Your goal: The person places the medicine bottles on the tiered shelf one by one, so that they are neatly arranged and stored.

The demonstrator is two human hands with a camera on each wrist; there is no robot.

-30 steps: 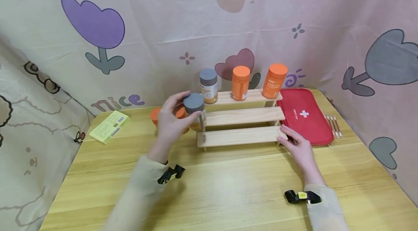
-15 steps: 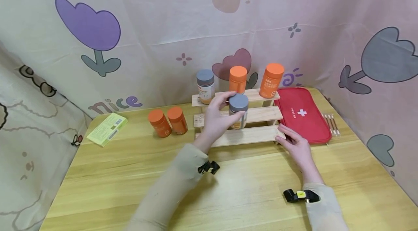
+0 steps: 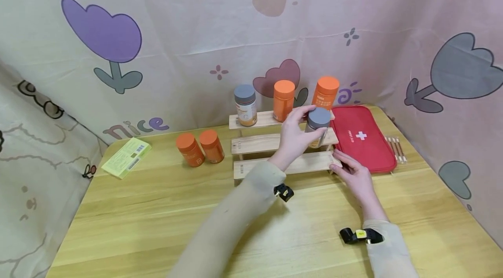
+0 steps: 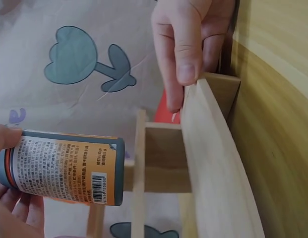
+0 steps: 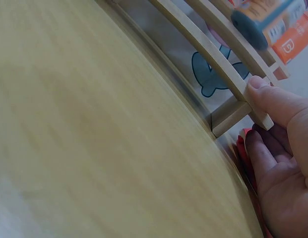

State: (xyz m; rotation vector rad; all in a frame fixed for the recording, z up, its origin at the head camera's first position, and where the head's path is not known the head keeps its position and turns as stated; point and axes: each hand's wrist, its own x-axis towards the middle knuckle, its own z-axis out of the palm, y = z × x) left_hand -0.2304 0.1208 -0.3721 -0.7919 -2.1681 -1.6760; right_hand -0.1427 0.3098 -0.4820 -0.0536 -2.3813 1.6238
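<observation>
My left hand point(image 3: 294, 142) grips a grey-capped supplement bottle point(image 3: 319, 118) near its cap, above the right end of the middle step of a three-step wooden shelf point(image 3: 275, 166). In the left wrist view, a narrow gap separates the base of this bottle point(image 4: 74, 166) from the step's edge. My right hand point(image 3: 355, 180) pinches the right end of the lowest step, thumb on one side and fingers on the other. On the top step stand another grey-capped bottle point(image 3: 246, 105) and an orange bottle point(image 3: 284, 101). A second orange bottle point(image 3: 327, 90) is partly hidden behind my left hand.
Two orange bottles point(image 3: 190, 150) stand on the table point(image 3: 157, 217) left of the shelf. A yellow-green box point(image 3: 126, 157) lies farther left. On the right are a red first aid pouch point(image 3: 363, 151) and cotton swabs point(image 3: 396, 149). A printed curtain point(image 3: 177, 16) hangs behind.
My left hand has carried the grey-capped bottle rightward from the shelf's left end to above the middle step's right end. My right hand keeps its place on the lowest step.
</observation>
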